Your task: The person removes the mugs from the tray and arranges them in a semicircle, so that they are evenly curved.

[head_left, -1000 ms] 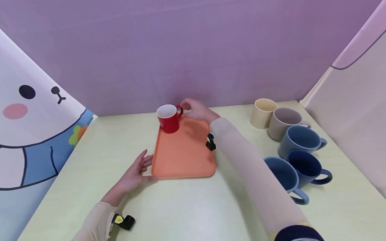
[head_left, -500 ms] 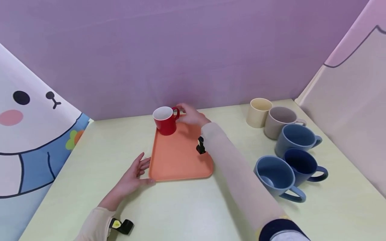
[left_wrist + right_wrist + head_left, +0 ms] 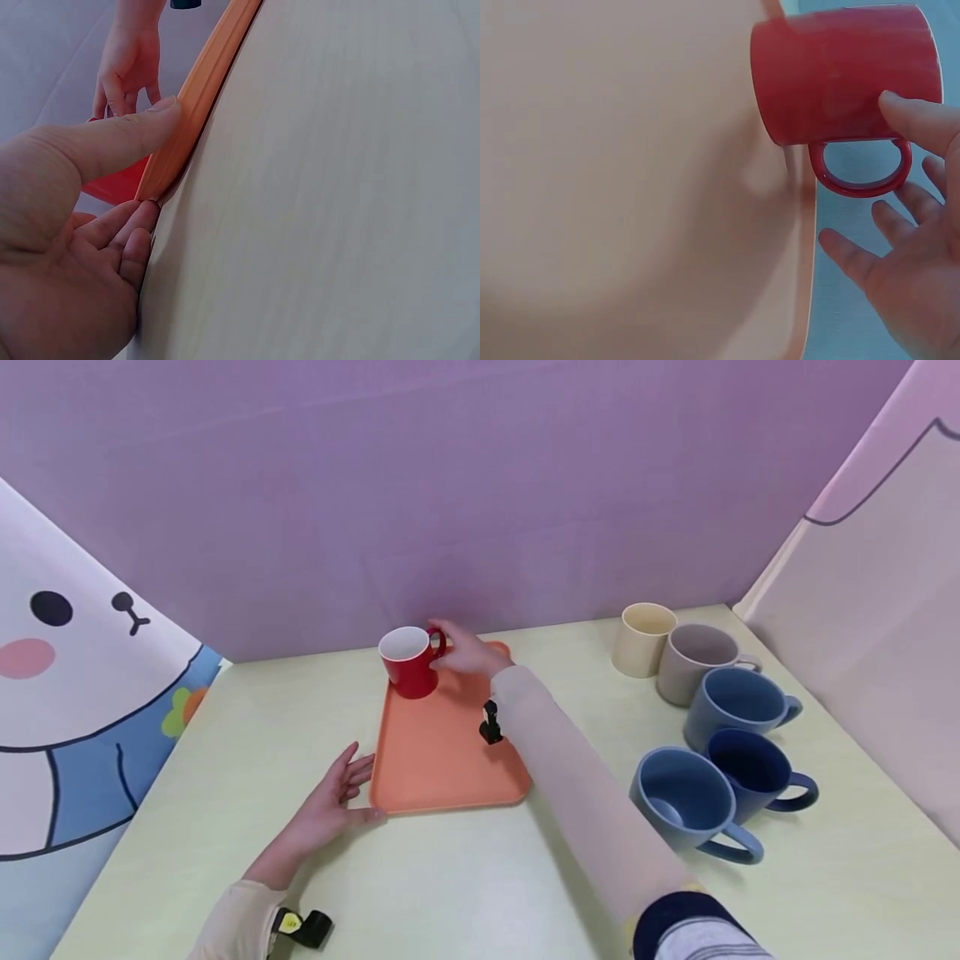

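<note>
A red mug (image 3: 410,667) with a white inside stands upright at the far left corner of an orange tray (image 3: 448,760). My right hand (image 3: 468,653) is beside its handle, fingers spread and not curled round it. In the right wrist view the thumb tip (image 3: 889,97) is at the mug's side, and the other fingers (image 3: 847,255) lie loose near the handle. My left hand (image 3: 330,806) rests at the tray's near left corner. The left wrist view shows the thumb (image 3: 127,139) against the tray's outer edge, with fairly straight fingers touching that edge below it.
On the right stand a cream mug (image 3: 643,642), a grey-beige mug (image 3: 693,667), a blue mug (image 3: 727,714), a navy mug (image 3: 753,777) and another blue mug (image 3: 678,806). A purple backdrop (image 3: 480,493) rises behind the pale table (image 3: 465,885).
My right hand has loosened from the red mug's handle, and its fingers have spread. The head view has shifted slightly. The mug and the left hand stay in place on the tray.
</note>
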`<action>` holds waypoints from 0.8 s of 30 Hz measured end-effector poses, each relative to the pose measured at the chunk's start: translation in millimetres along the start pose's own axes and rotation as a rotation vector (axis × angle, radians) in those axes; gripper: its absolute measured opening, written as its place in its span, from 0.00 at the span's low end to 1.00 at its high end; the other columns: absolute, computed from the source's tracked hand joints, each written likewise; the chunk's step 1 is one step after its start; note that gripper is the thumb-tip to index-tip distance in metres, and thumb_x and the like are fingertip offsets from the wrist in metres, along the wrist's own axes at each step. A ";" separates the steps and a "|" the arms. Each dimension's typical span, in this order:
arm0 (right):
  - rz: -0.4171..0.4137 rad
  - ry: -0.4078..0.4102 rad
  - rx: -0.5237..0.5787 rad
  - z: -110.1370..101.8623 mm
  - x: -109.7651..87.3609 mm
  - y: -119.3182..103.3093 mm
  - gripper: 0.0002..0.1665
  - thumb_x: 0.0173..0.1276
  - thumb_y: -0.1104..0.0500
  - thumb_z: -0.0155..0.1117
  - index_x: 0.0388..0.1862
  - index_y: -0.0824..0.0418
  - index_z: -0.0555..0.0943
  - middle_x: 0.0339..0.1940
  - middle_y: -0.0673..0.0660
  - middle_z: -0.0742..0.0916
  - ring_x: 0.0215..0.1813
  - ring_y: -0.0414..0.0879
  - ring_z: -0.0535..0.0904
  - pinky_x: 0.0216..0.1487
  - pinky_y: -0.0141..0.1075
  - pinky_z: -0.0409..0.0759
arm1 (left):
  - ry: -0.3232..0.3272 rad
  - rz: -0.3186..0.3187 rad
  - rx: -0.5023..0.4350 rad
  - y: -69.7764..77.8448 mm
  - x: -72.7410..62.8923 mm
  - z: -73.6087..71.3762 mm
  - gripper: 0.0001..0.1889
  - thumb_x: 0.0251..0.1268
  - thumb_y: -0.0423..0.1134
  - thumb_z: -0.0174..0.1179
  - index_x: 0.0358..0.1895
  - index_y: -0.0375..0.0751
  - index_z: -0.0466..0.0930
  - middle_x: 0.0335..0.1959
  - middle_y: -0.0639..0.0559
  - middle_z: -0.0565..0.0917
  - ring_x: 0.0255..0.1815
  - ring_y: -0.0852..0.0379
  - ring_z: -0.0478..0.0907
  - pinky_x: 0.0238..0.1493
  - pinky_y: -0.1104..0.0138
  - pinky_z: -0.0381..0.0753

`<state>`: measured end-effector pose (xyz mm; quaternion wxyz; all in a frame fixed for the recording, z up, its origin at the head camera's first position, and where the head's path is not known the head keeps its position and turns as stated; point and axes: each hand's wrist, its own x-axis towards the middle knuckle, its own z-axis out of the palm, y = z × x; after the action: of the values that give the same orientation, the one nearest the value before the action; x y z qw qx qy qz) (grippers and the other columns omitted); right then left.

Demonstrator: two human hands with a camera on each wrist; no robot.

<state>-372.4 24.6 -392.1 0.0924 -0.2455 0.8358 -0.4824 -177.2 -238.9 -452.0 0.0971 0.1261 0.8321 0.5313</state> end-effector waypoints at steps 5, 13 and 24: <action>-0.016 -0.038 -0.060 -2.9 3.1 0.7 0.40 0.69 0.69 0.62 0.78 0.67 0.58 0.73 0.62 0.69 0.74 0.56 0.62 0.68 0.42 0.69 | 0.002 -0.006 0.011 0.4 0.3 1.1 0.57 0.54 0.27 0.72 0.79 0.31 0.36 0.75 0.34 0.62 0.72 0.35 0.62 0.61 0.72 0.66; 0.016 0.009 -0.155 -9.0 2.4 2.9 0.32 0.72 0.60 0.63 0.72 0.65 0.69 0.66 0.61 0.73 0.68 0.52 0.65 0.64 0.40 0.72 | -0.003 0.006 0.015 0.1 0.8 0.4 0.57 0.54 0.26 0.72 0.79 0.30 0.36 0.75 0.33 0.61 0.72 0.34 0.63 0.64 0.67 0.67; 0.054 -0.081 -0.077 -15.7 -3.7 -0.8 0.14 0.75 0.61 0.60 0.48 0.72 0.80 0.41 0.64 0.82 0.48 0.55 0.77 0.55 0.44 0.78 | -0.004 0.004 0.005 2.9 0.3 0.7 0.57 0.54 0.26 0.71 0.79 0.30 0.36 0.75 0.32 0.61 0.71 0.34 0.63 0.58 0.76 0.67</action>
<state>-375.1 38.0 -383.5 0.1294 -0.2455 0.8555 -0.4371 -176.9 -237.1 -449.6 0.0974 0.1292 0.8329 0.5292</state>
